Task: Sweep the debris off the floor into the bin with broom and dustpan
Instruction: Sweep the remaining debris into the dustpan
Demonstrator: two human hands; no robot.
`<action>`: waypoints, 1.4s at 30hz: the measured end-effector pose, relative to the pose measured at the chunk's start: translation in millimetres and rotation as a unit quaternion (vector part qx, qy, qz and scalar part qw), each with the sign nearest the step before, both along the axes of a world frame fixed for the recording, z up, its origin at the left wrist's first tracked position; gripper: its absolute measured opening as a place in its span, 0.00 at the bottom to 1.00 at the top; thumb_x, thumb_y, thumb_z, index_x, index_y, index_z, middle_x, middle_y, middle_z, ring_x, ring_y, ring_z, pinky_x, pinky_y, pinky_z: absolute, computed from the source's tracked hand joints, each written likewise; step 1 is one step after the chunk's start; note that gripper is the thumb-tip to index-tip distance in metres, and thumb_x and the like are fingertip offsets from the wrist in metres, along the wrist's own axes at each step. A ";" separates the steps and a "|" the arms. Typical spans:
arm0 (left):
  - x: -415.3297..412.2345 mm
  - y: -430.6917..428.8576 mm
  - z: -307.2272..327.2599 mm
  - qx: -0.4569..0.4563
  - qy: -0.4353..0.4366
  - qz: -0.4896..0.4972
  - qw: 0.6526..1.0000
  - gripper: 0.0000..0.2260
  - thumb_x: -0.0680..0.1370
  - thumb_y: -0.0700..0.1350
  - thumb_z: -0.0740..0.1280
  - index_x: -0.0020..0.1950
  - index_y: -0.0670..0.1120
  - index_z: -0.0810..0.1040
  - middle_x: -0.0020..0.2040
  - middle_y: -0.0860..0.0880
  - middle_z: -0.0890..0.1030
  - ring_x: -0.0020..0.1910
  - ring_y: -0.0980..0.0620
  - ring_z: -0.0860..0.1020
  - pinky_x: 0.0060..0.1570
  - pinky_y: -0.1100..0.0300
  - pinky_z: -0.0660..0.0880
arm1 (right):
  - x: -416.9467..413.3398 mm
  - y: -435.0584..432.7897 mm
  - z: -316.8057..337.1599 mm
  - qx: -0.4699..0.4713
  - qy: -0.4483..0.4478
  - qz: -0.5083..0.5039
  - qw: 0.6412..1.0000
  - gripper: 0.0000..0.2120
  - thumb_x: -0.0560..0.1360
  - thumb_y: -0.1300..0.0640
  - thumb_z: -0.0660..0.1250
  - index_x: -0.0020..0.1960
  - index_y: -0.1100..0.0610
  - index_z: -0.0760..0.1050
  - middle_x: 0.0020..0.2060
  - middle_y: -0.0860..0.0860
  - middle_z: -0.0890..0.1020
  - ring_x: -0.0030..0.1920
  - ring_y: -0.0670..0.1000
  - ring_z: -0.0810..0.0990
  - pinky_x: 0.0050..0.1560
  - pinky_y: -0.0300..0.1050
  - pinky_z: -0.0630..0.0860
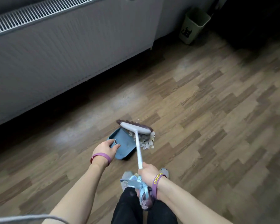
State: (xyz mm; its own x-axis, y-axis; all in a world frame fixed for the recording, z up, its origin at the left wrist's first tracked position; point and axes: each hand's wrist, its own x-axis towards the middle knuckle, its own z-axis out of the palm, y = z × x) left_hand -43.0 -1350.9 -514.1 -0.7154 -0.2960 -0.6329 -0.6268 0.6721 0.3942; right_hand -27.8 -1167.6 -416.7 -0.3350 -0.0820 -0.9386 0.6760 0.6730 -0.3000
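Observation:
A blue dustpan (pixel 123 143) lies on the wood-pattern floor in the middle of the view. My left hand (pixel 104 149) grips its rear edge by the handle loop. My right hand (pixel 148 173) is closed around the white handle of a small broom (pixel 136 129), whose white head with dark bristles rests at the dustpan's open mouth. Several pale scraps of debris (pixel 146 141) sit bunched under and just right of the broom head, at the pan's lip. A pale bin (pixel 194 25) with a black figure on its side stands by the wall at the upper right.
A long white radiator (pixel 63 50) runs along the wall on the left, close behind the dustpan. Dark furniture (pixel 257 21) stands to the right of the bin. My legs and shoes (pixel 128 177) are directly below the broom. A blue ribbon hangs from my right hand.

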 end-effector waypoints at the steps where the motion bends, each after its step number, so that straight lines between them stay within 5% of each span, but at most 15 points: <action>1: 1.0 -1.1 0.4 0.005 -0.003 0.001 1.000 0.16 0.75 0.57 0.63 0.60 0.54 0.78 0.56 0.50 0.82 0.55 0.45 0.78 0.51 0.57 0.73 | 3.2 -4.8 12.4 -0.019 -0.014 -0.031 0.999 0.08 0.78 0.64 0.55 0.48 0.58 0.72 0.32 0.51 0.70 0.28 0.47 0.69 0.21 0.29 0.65; 4: 8.8 -7.8 2.4 0.020 -0.015 0.007 1.000 0.15 0.75 0.57 0.63 0.60 0.54 0.78 0.55 0.50 0.82 0.54 0.45 0.78 0.50 0.57 0.74 | 6.7 -3.0 49.6 -0.072 -0.047 -0.165 0.982 0.08 0.77 0.69 0.57 0.41 0.62 0.71 0.23 0.53 0.70 0.14 0.47 0.69 0.17 0.31 0.65; 7: 18.3 -16.9 3.6 0.032 -0.022 0.013 0.999 0.15 0.75 0.57 0.64 0.59 0.54 0.79 0.56 0.50 0.82 0.54 0.44 0.79 0.52 0.55 0.75 | 3.9 9.0 77.6 -0.096 -0.059 -0.222 0.969 0.05 0.77 0.67 0.61 0.49 0.61 0.75 0.28 0.55 0.69 0.15 0.46 0.68 0.17 0.35 0.65; 10: 28.2 -24.6 7.5 0.020 -0.016 0.011 1.000 0.18 0.74 0.58 0.64 0.62 0.55 0.78 0.59 0.50 0.82 0.57 0.45 0.78 0.54 0.55 0.75 | 9.3 15.5 94.2 -0.118 -0.098 -0.287 0.946 0.08 0.79 0.67 0.58 0.44 0.59 0.74 0.28 0.56 0.67 0.15 0.48 0.66 0.18 0.32 0.65; 14: 37.8 -30.8 13.3 -0.009 -0.004 -0.040 0.999 0.16 0.74 0.58 0.64 0.59 0.57 0.79 0.54 0.52 0.83 0.51 0.47 0.79 0.45 0.59 0.74 | 12.9 14.4 91.6 -0.055 -0.046 -0.222 0.973 0.12 0.77 0.66 0.56 0.39 0.57 0.73 0.29 0.58 0.69 0.20 0.50 0.67 0.19 0.35 0.67; 19: 47.4 -35.5 6.9 -0.028 -0.020 -0.134 0.990 0.15 0.73 0.60 0.63 0.54 0.55 0.79 0.53 0.51 0.84 0.53 0.46 0.79 0.48 0.58 0.73 | 7.9 13.1 54.1 0.049 0.036 -0.160 0.985 0.13 0.76 0.66 0.55 0.35 0.57 0.70 0.31 0.57 0.70 0.26 0.52 0.68 0.24 0.40 0.66; 27: 62.6 -10.3 0.5 -0.058 -0.036 -0.235 0.970 0.13 0.76 0.58 0.59 0.56 0.56 0.77 0.53 0.51 0.83 0.54 0.45 0.79 0.53 0.54 0.65 | 46.5 -13.0 28.4 0.078 -0.057 -0.199 0.975 0.15 0.78 0.65 0.57 0.33 0.54 0.66 0.30 0.50 0.70 0.30 0.49 0.69 0.31 0.39 0.67; 31: 61.7 -5.1 3.9 -0.063 -0.037 -0.226 0.971 0.14 0.76 0.58 0.60 0.57 0.55 0.77 0.54 0.50 0.83 0.55 0.45 0.78 0.52 0.54 0.62 | 64.9 -18.6 50.9 0.006 -0.109 -0.281 0.954 0.16 0.79 0.64 0.59 0.33 0.55 0.67 0.25 0.48 0.73 0.28 0.46 0.71 0.30 0.37 0.68; 35: 62.4 -7.6 11.0 -0.048 -0.041 -0.211 0.975 0.14 0.77 0.59 0.60 0.59 0.57 0.76 0.54 0.52 0.83 0.56 0.47 0.78 0.52 0.54 0.62 | 70.7 -0.5 90.1 -0.105 -0.145 -0.338 0.924 0.18 0.81 0.60 0.54 0.32 0.59 0.63 0.13 0.50 0.66 0.10 0.47 0.66 0.11 0.31 0.61; 39: 72.2 -10.8 19.2 -0.027 -0.040 -0.126 0.991 0.14 0.76 0.58 0.62 0.57 0.56 0.78 0.54 0.51 0.83 0.55 0.45 0.78 0.54 0.55 0.67 | 63.0 9.6 111.2 -0.155 -0.216 -0.421 0.867 0.20 0.81 0.58 0.53 0.31 0.60 0.64 0.14 0.52 0.65 0.10 0.48 0.63 0.13 0.27 0.61; 42: 81.7 -15.9 24.1 0.000 -0.036 -0.014 0.999 0.16 0.75 0.57 0.63 0.60 0.55 0.79 0.55 0.49 0.83 0.55 0.43 0.78 0.55 0.55 0.73 | 47.7 16.1 105.5 -0.089 -0.117 -0.360 0.921 0.12 0.80 0.65 0.55 0.39 0.62 0.69 0.24 0.56 0.67 0.13 0.49 0.66 0.15 0.31 0.65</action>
